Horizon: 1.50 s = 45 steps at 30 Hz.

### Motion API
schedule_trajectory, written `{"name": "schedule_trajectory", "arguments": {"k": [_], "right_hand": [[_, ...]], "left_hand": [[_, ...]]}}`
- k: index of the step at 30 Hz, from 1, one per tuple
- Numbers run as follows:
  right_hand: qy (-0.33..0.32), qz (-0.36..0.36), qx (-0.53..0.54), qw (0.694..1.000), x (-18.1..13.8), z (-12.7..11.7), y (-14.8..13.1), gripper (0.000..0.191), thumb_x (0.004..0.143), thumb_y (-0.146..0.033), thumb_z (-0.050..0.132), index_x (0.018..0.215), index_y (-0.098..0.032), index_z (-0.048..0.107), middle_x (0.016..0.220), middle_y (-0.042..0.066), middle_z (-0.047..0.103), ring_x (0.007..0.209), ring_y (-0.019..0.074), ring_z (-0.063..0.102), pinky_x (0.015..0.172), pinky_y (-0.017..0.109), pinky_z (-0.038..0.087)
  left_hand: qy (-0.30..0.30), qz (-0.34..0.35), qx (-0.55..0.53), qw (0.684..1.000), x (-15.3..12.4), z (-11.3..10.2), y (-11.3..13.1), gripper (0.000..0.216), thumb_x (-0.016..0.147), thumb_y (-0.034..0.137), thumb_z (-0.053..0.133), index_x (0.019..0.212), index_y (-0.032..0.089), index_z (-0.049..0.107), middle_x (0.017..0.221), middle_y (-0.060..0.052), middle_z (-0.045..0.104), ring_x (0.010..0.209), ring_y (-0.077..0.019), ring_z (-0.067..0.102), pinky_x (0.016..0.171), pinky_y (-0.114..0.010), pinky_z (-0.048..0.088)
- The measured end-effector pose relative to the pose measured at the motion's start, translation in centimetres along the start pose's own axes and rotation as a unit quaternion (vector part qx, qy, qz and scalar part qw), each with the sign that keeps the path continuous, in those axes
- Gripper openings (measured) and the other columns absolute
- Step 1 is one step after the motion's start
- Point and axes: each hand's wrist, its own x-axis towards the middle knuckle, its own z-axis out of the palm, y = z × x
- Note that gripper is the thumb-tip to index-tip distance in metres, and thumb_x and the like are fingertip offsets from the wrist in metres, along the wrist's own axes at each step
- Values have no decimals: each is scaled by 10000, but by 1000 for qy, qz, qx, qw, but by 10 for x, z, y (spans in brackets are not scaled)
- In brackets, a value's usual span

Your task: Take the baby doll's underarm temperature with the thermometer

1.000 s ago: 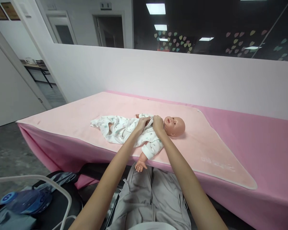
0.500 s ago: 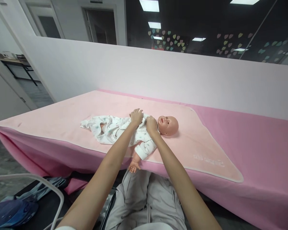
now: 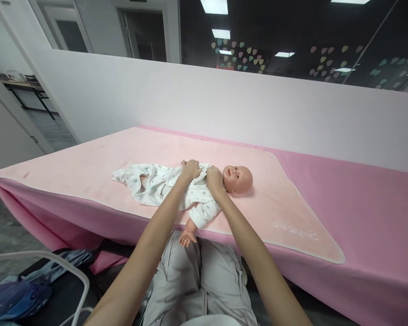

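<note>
A baby doll lies on its back on a pale pink blanket, head to the right. It wears a white printed romper. Both my hands rest on the doll's chest near the collar. My left hand pinches the romper's front edge with its fingers closed. My right hand grips the cloth just below the doll's chin. One doll arm hangs over the table's near edge above my lap.
The blanket lies on a table covered in darker pink cloth, which stands against a white partition wall. A white metal rail and a blue bag sit at the lower left. A doorway opens at the left.
My left hand has shifted slightly along the romper's chest while the right stays at the collar. The view has panned, so the doll sits a little further left.
</note>
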Motion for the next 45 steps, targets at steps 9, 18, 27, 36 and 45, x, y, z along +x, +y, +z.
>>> {"name": "schedule_trajectory", "arguments": {"k": [9, 18, 27, 36, 45], "right_hand": [[113, -180, -21, 977, -55, -37, 34, 271, 853, -106, 349, 951, -126, 601, 1071, 142, 598, 974, 243, 484, 868, 372, 326], [126, 97, 362, 918, -21, -25, 129, 278, 813, -357, 462, 931, -205, 663, 1033, 35, 668, 965, 173, 575, 881, 312, 412], [131, 158, 612, 764, -14, 4, 151, 305, 696, -392, 596, 882, -162, 670, 1034, 55, 674, 995, 185, 585, 941, 323, 418], [-37, 177, 742, 646, -29, 0, 147, 503, 814, -561, 404, 998, -155, 637, 1004, 85, 689, 956, 228, 633, 856, 364, 502], [-67, 206, 776, 593, -36, 4, 150, 504, 860, -432, 289, 1180, -133, 538, 1137, 104, 637, 986, 229, 621, 849, 391, 501]], "left_hand": [[23, -23, -38, 999, -23, -9, 1, 283, 832, 342, 378, 971, 167, 552, 1119, -147, 587, 1111, -281, 480, 906, -441, 329], [23, 21, -64, 997, -16, -6, -5, 313, 830, 409, 388, 910, 169, 572, 1138, -153, 591, 1114, -324, 486, 1013, -561, 110], [49, -8, -42, 998, -16, -8, -1, 304, 795, 448, 446, 847, 180, 580, 972, -143, 645, 1022, -333, 504, 908, -489, 255], [7, 4, 14, 1000, -5, -5, -7, 459, 821, 491, 383, 993, 127, 603, 1009, -180, 628, 972, -322, 526, 846, -394, 342], [-47, -27, -5, 999, -7, -6, -10, 569, 811, 559, 328, 1048, 123, 607, 1039, -194, 640, 965, -322, 585, 769, -352, 398]]}}
